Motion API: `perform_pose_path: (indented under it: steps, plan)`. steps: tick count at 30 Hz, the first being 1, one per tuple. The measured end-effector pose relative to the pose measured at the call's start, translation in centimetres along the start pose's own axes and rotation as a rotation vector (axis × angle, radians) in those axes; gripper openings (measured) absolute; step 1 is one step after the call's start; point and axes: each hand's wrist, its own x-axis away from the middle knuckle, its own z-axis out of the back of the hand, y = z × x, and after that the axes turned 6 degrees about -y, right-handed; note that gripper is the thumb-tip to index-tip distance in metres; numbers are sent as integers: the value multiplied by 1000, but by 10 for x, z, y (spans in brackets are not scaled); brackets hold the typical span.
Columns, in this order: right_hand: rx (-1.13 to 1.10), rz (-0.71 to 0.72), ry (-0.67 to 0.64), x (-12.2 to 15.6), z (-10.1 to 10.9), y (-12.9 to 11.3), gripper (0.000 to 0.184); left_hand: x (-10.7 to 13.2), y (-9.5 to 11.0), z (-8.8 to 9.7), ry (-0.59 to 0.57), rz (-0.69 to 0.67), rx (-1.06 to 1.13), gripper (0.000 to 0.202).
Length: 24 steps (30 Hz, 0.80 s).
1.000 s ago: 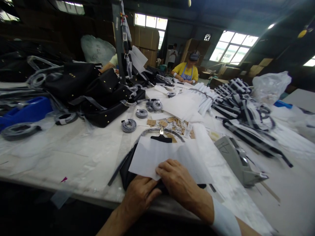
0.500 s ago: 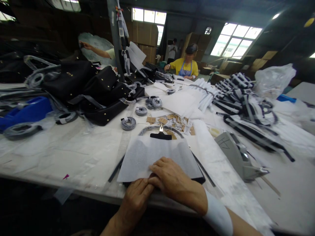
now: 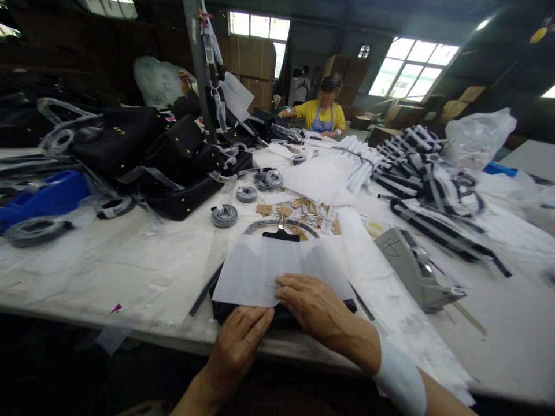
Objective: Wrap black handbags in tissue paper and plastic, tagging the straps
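A white sheet of wrapping paper [image 3: 264, 268] lies over a flat black bag [image 3: 243, 312] at the near edge of the white table [image 3: 143, 271]. My right hand [image 3: 314, 306] rests flat on the paper's near edge, fingers stretched out. My left hand [image 3: 238, 344] lies beside it on the bag's near edge, fingers extended and together. The bag's black tab with a metal clasp [image 3: 281, 233] pokes out beyond the paper's far edge.
A grey tape dispenser [image 3: 411, 268] stands to the right. Brown tags [image 3: 299, 211] and grey coiled straps [image 3: 224, 215] lie beyond the paper. Black bags [image 3: 165, 162] pile at left by a blue bin [image 3: 45, 196]. Striped straps [image 3: 429, 185] heap at right. A person in yellow [image 3: 323, 115] works at the far end.
The paper has been laid flat over the black bag and shifted; my left hand's fingers have straightened out along the bag's near edge, and my right hand stays pressed on the paper.
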Motion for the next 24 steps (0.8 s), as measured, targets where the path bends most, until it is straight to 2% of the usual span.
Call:
perform_pose_path:
  steps: [3,7,10,12,19,21,24]
  plan:
    - [-5,27,-39,2,1,0,20,-4,6,7,-13,-15,-51,34]
    - [-20,47,-76,5,0,-2,22,-22,24,19,9,2,-168,25]
    - [-40,41,-26,8,-5,-3,35,-40,30,21,-63,-2,-190,30]
    - [-58,35,14,11,-9,-4,40,-47,27,19,-131,-6,-219,34]
    - [2,-59,129,16,-14,-11,23,-36,7,11,-171,102,-301,21]
    - [54,-46,144,18,-16,-14,17,-32,7,9,-182,90,-328,25]
    - [100,-54,146,19,-21,-20,25,-31,13,7,-231,89,-374,35]
